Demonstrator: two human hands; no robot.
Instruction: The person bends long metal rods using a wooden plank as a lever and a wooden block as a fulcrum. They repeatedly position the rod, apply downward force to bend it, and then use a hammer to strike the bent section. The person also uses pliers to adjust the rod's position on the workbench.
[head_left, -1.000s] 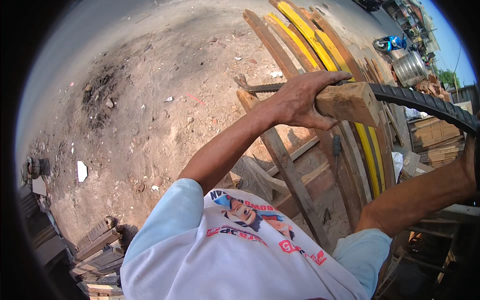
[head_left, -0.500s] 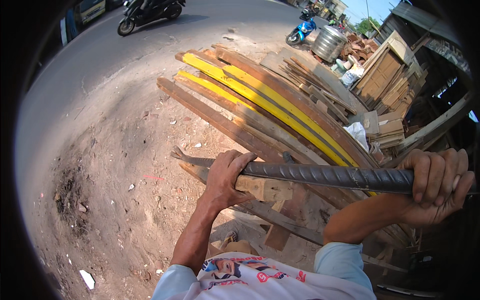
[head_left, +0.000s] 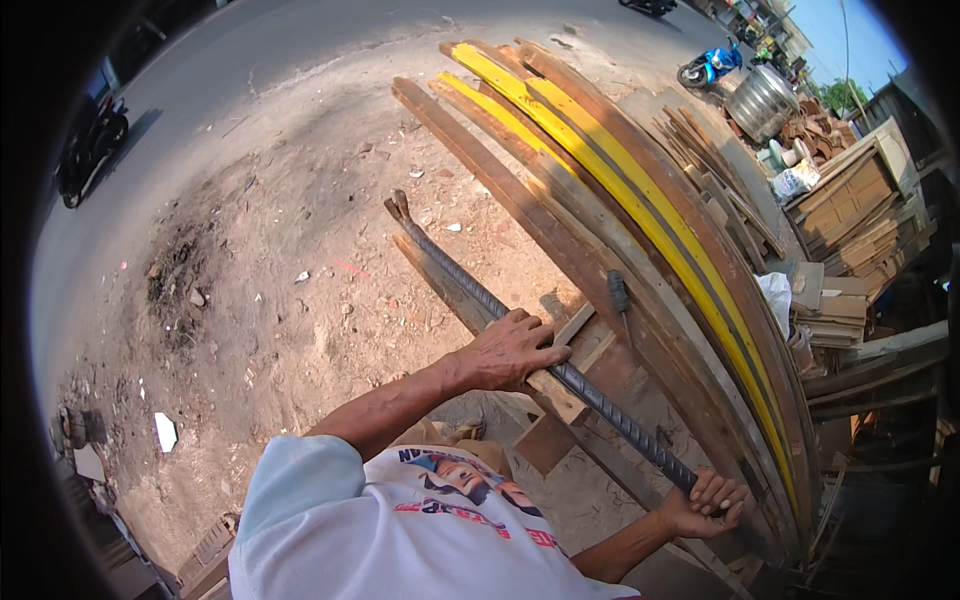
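A long ribbed steel crowbar with a forked claw slants from upper left to lower right in front of me. My left hand is closed around its middle. Around its near end the fingers of my right hand are wrapped. Just under my left hand a short wooden block shows, partly covered; whether the hand also touches it I cannot tell. The claw is near the far end of a weathered plank; contact there is unclear. A dark-handled tool with a thin shaft stands against the beams beyond the bar.
Long brown beams and yellow-painted beams lie side by side to my right. Farther right are stacked boards, a metal drum and a blue motorbike. Dirt with rubble spreads left, toward a road.
My right hand has come down and inward with the crowbar's near end, so the bar now slants steeply. My left hand keeps its grip. The view has turned, shifting the beams rightward.
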